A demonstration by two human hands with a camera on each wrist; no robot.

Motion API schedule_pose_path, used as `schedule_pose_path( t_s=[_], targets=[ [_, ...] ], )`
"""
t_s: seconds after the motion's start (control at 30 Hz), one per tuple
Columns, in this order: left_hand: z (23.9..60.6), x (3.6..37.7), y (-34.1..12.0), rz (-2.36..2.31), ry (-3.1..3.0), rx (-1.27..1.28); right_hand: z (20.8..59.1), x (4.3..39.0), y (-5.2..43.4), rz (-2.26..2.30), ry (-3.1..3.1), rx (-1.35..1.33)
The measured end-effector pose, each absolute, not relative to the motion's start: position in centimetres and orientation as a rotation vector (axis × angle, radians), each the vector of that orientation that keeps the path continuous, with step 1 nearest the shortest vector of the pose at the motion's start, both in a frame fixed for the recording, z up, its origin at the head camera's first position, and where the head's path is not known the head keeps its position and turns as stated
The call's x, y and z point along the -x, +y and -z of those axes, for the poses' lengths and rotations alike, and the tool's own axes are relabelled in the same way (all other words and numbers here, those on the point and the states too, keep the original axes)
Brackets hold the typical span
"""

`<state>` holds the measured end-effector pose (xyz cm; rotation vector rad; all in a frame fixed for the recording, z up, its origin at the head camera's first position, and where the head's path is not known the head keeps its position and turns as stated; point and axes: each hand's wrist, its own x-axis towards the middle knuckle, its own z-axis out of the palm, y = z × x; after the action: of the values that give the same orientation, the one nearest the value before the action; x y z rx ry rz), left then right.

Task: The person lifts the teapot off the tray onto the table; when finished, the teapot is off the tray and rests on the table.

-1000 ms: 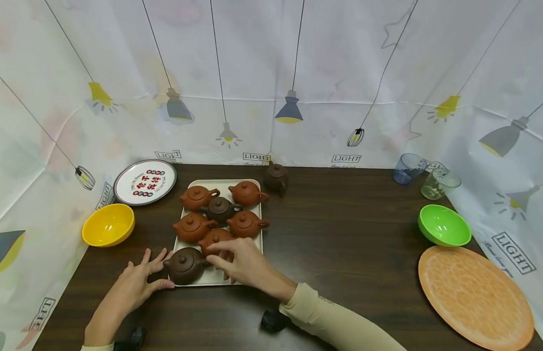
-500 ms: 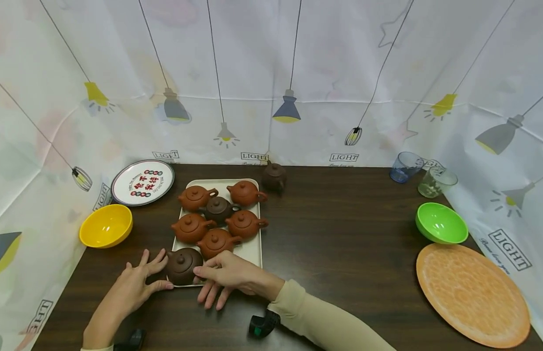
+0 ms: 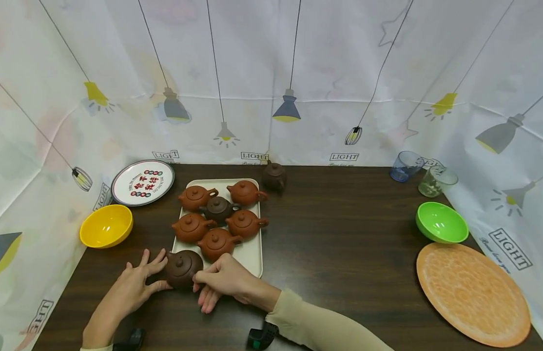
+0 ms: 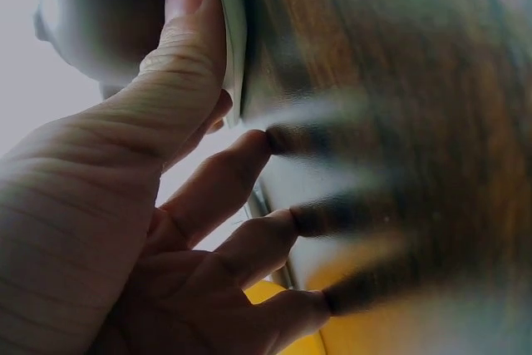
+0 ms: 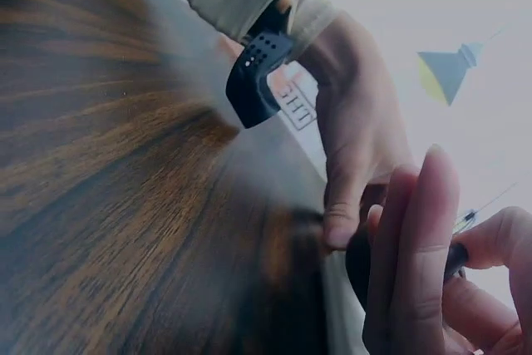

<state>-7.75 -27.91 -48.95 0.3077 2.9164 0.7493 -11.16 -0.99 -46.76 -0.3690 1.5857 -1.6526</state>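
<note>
Dark teapot (image 3: 182, 267) at tray's (image 3: 253, 253) near-left corner. Right hand (image 3: 225, 280) pinches its side; left hand (image 3: 133, 287) spread, fingertips touching. Likely fragile clay, loose lid: cradle body.

A dark wood-grain surface (image 3: 341, 234) fills the scene, closed in at the back and both sides by a pale printed backdrop (image 3: 271, 73) of hanging lamps, creased at the corners. Small "LIGHT" labels run along its lower edge. The lighting looks even and soft, probably from overhead.
</note>
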Motion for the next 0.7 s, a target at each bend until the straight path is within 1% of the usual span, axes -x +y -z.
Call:
schedule_pose_path(
  t_s=[0.2, 0.47, 0.7],
  targets=[
    [49.3, 7.9, -27.9, -0.748, 2.894, -0.3, 45.3, 9.7, 2.1, 1.599, 1.61, 0.436],
    [49.2, 7.9, -28.2, -0.737, 2.907, -0.278, 44.8, 8.1, 6.9, 1.566, 1.639, 0.481],
    [48.0, 7.9, -27.6, -0.712, 2.848, -0.252, 43.8, 7.9, 12.2, 1.643, 1.701, 0.395]
  ],
)
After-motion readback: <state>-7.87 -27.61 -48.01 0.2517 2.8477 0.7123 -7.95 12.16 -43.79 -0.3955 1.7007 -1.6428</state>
